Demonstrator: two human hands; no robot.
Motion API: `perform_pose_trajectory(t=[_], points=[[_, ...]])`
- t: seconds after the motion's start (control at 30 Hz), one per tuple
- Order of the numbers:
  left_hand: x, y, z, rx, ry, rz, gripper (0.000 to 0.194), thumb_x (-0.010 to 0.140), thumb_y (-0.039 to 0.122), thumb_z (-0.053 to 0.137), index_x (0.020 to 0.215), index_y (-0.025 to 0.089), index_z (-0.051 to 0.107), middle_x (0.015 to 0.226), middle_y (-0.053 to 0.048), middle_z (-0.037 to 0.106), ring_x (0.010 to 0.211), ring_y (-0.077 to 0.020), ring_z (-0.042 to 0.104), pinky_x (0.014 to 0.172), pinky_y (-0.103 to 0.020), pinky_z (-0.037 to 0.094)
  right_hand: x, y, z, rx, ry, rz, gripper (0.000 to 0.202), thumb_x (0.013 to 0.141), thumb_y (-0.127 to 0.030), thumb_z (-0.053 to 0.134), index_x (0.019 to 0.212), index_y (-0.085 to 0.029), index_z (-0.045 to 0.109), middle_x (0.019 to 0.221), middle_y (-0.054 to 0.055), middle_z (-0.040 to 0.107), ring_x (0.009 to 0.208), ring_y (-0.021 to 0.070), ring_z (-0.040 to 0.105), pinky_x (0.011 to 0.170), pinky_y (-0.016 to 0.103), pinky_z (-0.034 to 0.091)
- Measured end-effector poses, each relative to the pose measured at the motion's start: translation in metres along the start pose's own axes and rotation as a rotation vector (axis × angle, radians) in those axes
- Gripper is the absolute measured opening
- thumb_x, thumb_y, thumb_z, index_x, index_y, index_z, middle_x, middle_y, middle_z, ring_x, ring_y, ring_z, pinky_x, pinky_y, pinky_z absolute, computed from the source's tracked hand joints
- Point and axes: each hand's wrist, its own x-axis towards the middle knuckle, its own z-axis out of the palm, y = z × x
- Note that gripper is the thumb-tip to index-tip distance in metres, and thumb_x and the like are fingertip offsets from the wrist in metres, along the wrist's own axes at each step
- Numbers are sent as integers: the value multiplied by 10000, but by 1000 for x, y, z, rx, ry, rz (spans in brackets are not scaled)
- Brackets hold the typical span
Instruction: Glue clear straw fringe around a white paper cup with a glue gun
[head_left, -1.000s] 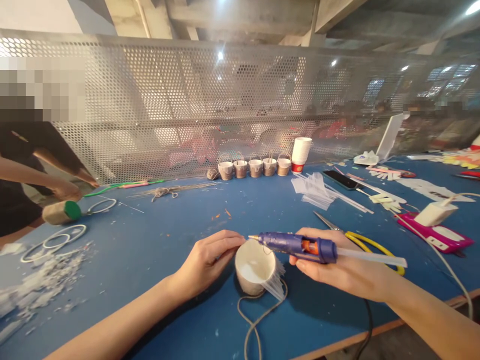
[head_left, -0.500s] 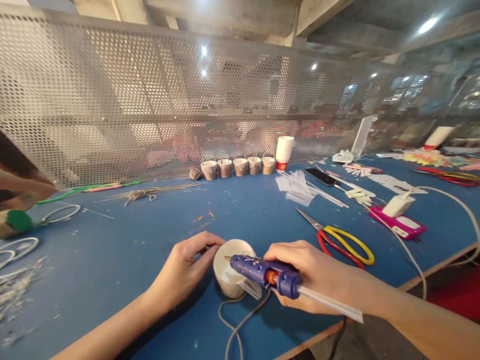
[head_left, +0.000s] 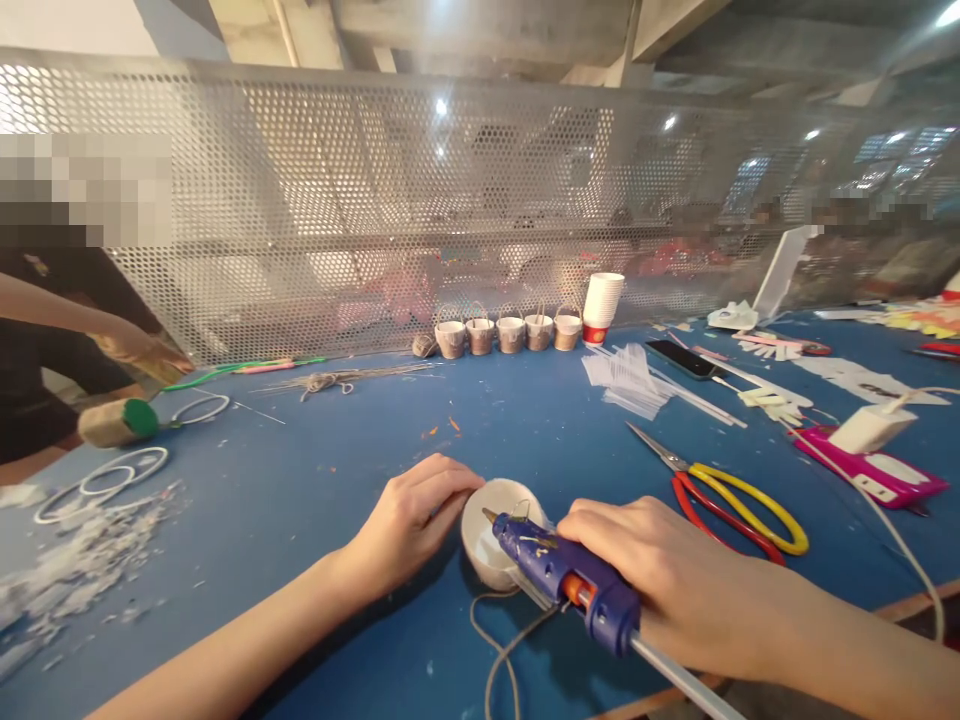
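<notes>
While your right hand point(head_left: 660, 575) gripped the glue gun point(head_left: 551, 562), your left hand point(head_left: 416, 515) touched the paper cup point(head_left: 480, 552) between them on the blue tabletop point(head_left: 360, 440), its hold unclear. The cup seemed light, crushable, best steadied gently by its outer wall.

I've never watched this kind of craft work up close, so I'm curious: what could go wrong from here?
The glue gun in the right hand has its tip over the cup, aimed toward the left hand at the rim; if hot, it might burn that hand.
The loose cord looping in front of the cup could get snagged.
The scissors lie just beyond the right hand, so a careless sweep might knock them.
</notes>
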Motion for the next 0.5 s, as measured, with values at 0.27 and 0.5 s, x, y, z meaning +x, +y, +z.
perform_pose_trajectory(t=[0.27,0.5], points=[[7,10,-3,-145,-103,-368,203,865,200,472,811,188,667,785,-10,704,721,-136,634,681,-234,499,3,-2,-8,-143,-33,-39,128,782,-114,567,869,-199,529,821,9,611,668,185,571,572,280,348],[12,15,-5,-309,-171,-610,228,845,278,485,794,172,680,763,-6,709,729,-155,620,666,-240,483,11,-5,-12,-252,-106,-44,137,779,-111,549,892,-189,545,833,20,621,651,197,577,559,286,328]])
